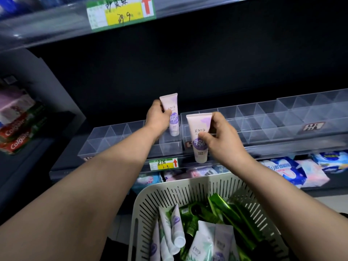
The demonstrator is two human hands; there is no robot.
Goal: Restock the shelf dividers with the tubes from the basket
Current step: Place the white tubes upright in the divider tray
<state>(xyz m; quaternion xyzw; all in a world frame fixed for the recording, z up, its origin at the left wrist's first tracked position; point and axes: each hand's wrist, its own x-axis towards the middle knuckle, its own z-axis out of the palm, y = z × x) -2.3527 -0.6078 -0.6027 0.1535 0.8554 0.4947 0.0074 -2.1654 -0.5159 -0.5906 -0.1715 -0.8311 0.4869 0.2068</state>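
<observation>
Both hands pinching light, squashy pink-and-purple tubes mid-frame: left hand (157,117) on its tube (171,117), right hand (220,136) on its tube (200,137); best gripped mid-body.

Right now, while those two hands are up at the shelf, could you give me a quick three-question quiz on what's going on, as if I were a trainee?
1. True or false: the left hand holds the far pink tube and the right hand holds the near pink tube.
2. Multiple choice: the spare tubes lie in A) the white basket, B) a cardboard box, C) a drawer.
3. Fill in: the far pink tube is held at the clear dividers with its cap pointing ____.

Key: 1 true; 2 A; 3 down.
</observation>
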